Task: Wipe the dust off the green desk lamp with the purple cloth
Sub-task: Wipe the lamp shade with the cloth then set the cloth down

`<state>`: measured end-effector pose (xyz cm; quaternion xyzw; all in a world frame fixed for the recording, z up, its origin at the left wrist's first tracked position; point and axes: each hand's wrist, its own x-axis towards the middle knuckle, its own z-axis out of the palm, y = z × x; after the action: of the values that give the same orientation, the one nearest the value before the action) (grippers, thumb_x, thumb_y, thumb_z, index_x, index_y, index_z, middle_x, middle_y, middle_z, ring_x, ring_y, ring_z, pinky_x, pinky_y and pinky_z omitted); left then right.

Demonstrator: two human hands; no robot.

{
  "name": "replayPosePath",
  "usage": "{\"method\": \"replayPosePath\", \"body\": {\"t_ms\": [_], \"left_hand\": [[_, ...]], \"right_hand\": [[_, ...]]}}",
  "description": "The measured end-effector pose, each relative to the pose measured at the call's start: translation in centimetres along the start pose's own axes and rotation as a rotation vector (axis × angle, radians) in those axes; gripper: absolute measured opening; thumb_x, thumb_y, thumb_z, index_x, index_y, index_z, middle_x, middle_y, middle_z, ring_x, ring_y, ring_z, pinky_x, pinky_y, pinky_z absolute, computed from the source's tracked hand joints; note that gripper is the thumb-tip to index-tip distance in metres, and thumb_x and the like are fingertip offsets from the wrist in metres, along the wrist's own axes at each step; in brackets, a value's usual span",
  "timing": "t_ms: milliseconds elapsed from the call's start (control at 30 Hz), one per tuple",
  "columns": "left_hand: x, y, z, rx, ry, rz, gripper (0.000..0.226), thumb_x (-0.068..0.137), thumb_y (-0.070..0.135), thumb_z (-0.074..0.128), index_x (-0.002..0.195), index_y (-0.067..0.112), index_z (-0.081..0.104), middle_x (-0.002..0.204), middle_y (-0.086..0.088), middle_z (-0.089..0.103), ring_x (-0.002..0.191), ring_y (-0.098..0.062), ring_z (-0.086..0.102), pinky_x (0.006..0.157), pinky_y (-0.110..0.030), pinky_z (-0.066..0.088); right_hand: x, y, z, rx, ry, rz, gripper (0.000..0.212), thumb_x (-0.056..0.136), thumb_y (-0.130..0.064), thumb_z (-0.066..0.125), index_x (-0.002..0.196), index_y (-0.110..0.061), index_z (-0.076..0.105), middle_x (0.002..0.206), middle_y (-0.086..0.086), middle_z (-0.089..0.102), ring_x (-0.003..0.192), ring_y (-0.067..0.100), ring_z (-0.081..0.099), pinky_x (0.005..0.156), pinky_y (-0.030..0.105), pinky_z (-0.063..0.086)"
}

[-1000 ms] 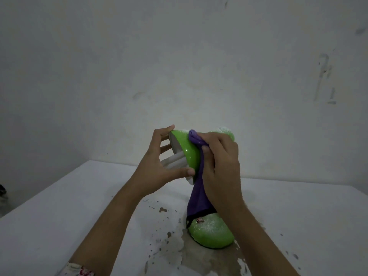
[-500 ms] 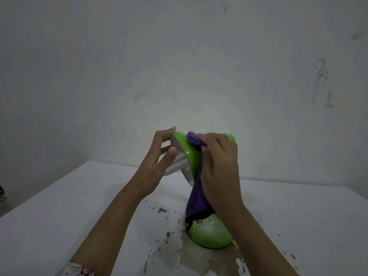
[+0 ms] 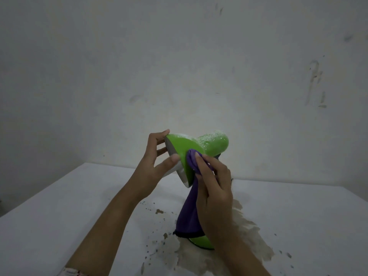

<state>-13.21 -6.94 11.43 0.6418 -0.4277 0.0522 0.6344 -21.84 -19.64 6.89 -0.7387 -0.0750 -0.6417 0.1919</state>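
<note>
Judging by the clean green band on the lamp (image 3: 179, 144) shade, wiping looks partway: the right hand (image 3: 215, 188) pinches the cloth (image 3: 191, 214) against it, the left hand (image 3: 157, 166) grips its rim, dust remains behind.

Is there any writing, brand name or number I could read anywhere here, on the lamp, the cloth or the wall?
None can be read.
Green desk lamp: no lettering shows, only white dust.
Purple cloth: plain, no label visible.
Wall: dark scuff marks, not writing.
Table: stains only.
</note>
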Motion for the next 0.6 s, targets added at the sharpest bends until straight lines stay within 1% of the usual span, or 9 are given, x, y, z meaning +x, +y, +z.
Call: {"method": "replayPosePath", "body": {"t_ms": [67, 133, 233, 267, 333, 400, 500, 600], "left_hand": [[-0.1, 0.0, 0.1, -0.001, -0.006, 0.002, 0.074, 0.058, 0.068, 0.069, 0.121, 0.055, 0.032, 0.130, 0.032, 0.040, 0.119, 0.012, 0.044, 0.080, -0.006, 0.045], [-0.2, 0.0, 0.1, 0.015, -0.002, 0.011, 0.075, 0.059, 0.057, 0.072, 0.122, 0.054, 0.031, 0.131, 0.031, 0.038, 0.119, 0.014, 0.042, 0.078, -0.003, 0.044], [-0.3, 0.2, 0.1, 0.030, 0.011, 0.014, 0.078, 0.056, 0.055, 0.074, 0.120, 0.055, 0.030, 0.128, 0.034, 0.037, 0.118, 0.013, 0.042, 0.076, -0.003, 0.044], [-0.3, 0.2, 0.1, 0.036, 0.010, 0.012, 0.078, 0.055, 0.055, 0.074, 0.120, 0.056, 0.030, 0.127, 0.036, 0.037, 0.119, 0.013, 0.041, 0.076, -0.004, 0.045], [-0.3, 0.3, 0.2, 0.053, 0.003, 0.003, 0.083, 0.052, 0.054, 0.076, 0.119, 0.058, 0.028, 0.127, 0.037, 0.035, 0.119, 0.015, 0.040, 0.077, -0.006, 0.046], [-0.3, 0.2, 0.3, 0.077, 0.008, -0.001, 0.090, 0.047, 0.054, 0.078, 0.119, 0.058, 0.025, 0.127, 0.037, 0.033, 0.116, 0.021, 0.039, 0.077, -0.007, 0.045], [-0.3, 0.0, 0.3, 0.120, 0.019, 0.002, 0.097, 0.043, 0.055, 0.081, 0.121, 0.056, 0.023, 0.128, 0.037, 0.031, 0.111, 0.026, 0.038, 0.082, -0.009, 0.041], [-0.2, -0.2, 0.4, 0.136, 0.035, 0.009, 0.096, 0.043, 0.055, 0.081, 0.121, 0.055, 0.024, 0.127, 0.036, 0.033, 0.112, 0.024, 0.039, 0.087, -0.015, 0.040]], "right_hand": [[0.5, 0.0, 0.0, 0.066, 0.028, 0.074, 0.035, 0.094, -0.011, 0.043, 0.127, -0.009, 0.053, 0.117, 0.000, 0.051, 0.107, 0.014, 0.050, 0.092, 0.023, 0.045], [1.5, -0.1, -0.2, 0.077, 0.024, 0.100, 0.035, 0.092, -0.011, 0.043, 0.125, -0.008, 0.056, 0.114, -0.004, 0.048, 0.104, 0.011, 0.049, 0.089, 0.018, 0.044], [2.7, 0.1, -0.3, 0.056, -0.005, 0.122, 0.033, 0.093, -0.012, 0.043, 0.122, -0.009, 0.059, 0.110, -0.006, 0.047, 0.099, 0.010, 0.047, 0.088, 0.009, 0.037], [2.8, 0.2, -0.3, 0.058, -0.008, 0.150, 0.032, 0.094, -0.012, 0.044, 0.122, -0.008, 0.059, 0.109, -0.006, 0.048, 0.098, 0.013, 0.048, 0.087, 0.008, 0.036], [2.4, 0.2, -0.2, 0.064, 0.002, 0.215, 0.033, 0.093, -0.009, 0.045, 0.123, -0.006, 0.058, 0.108, -0.004, 0.049, 0.098, 0.016, 0.051, 0.086, 0.011, 0.039], [1.4, -0.1, -0.2, 0.059, 0.025, 0.243, 0.034, 0.092, -0.008, 0.046, 0.124, -0.005, 0.057, 0.108, -0.003, 0.049, 0.098, 0.012, 0.051, 0.085, 0.012, 0.041], [0.0, -0.6, -0.3, 0.038, 0.033, 0.191, 0.033, 0.092, -0.014, 0.048, 0.123, -0.004, 0.056, 0.108, -0.001, 0.050, 0.098, 0.003, 0.047, 0.085, 0.008, 0.042], [0.5, -0.8, -0.4, 0.027, 0.001, 0.097, 0.035, 0.092, -0.015, 0.044, 0.122, -0.004, 0.058, 0.110, 0.005, 0.055, 0.101, 0.010, 0.051, 0.086, 0.016, 0.046]]}}
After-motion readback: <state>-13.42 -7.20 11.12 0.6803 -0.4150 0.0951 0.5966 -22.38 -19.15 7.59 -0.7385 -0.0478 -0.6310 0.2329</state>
